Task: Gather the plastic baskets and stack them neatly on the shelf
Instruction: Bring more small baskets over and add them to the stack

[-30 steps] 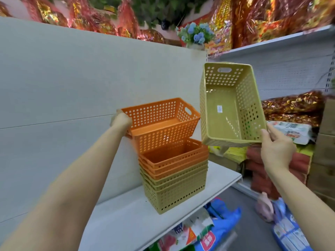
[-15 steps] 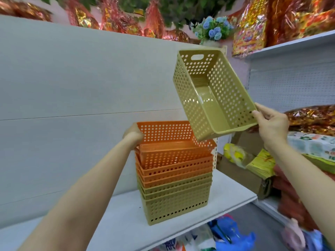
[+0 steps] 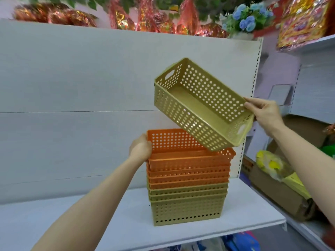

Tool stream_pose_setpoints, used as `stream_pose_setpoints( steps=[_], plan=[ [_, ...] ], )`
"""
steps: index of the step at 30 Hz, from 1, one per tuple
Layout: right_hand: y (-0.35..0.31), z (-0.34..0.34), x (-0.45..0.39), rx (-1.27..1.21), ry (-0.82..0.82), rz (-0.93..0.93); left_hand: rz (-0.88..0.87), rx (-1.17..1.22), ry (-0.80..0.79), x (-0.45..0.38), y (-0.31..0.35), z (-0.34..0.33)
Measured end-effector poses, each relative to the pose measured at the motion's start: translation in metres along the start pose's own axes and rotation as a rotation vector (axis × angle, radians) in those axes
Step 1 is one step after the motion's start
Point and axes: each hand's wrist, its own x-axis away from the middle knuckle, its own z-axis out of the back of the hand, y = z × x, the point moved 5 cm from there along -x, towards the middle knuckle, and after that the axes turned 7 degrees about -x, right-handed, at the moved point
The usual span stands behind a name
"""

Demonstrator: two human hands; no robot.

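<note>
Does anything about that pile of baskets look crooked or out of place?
Yes. The top orange basket sits askew, not nested flush in the stack; the left hand grips its end. Above it, the right hand holds a tilted tan basket in the air. Nothing looks broken.

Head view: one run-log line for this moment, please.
right hand holds tilted olive basket above stack | left hand grips top orange basket

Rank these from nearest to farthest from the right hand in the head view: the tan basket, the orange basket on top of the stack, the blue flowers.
1. Tan basket: held by the right hand.
2. Top orange basket: lower left, on the stack.
3. Blue flowers: high on the top shelf.
</note>
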Motion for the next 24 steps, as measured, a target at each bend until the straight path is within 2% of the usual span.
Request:
stream_pose_setpoints(
  steps=[2,4,5,7,8,10,12,14,18,20,24],
  plan=[
    [0.003,-0.007,-0.015,0.008,-0.033,-0.010,0.020,-0.016,0.001,-0.001,0.000,-0.002],
    [0.000,-0.014,-0.028,0.019,-0.054,0.005,0.095,0.071,-0.034,-0.003,-0.003,0.000],
    [-0.002,-0.017,-0.034,0.023,-0.072,0.018,0.176,0.204,-0.051,-0.006,-0.006,0.005],
    [-0.005,-0.024,-0.045,0.015,-0.110,0.030,0.290,0.641,-0.033,-0.008,-0.009,0.026],
    [-0.006,-0.028,-0.048,0.015,-0.135,0.027,0.240,0.846,-0.007,-0.009,-0.005,0.040],
    [-0.005,-0.039,-0.054,0.043,-0.194,0.004,0.004,1.061,-0.070,-0.003,0.018,0.064],
    [-0.001,-0.051,-0.057,0.075,-0.234,-0.019,-0.210,1.032,-0.201,0.010,0.047,0.073],
    [0.004,-0.055,-0.061,0.040,-0.197,-0.056,-0.264,0.891,-0.236,0.020,0.062,0.070],
    [0.019,-0.052,-0.054,-0.301,-0.063,-0.272,-0.159,0.816,-0.250,0.031,0.055,0.051],
    [0.022,-0.056,-0.041,-0.359,-0.071,-0.300,-0.136,0.787,-0.253,0.038,0.052,0.041],
    [0.051,-0.062,-0.006,-0.381,-0.090,-0.365,-0.088,0.711,-0.138,0.043,0.035,0.024]
  ],
)
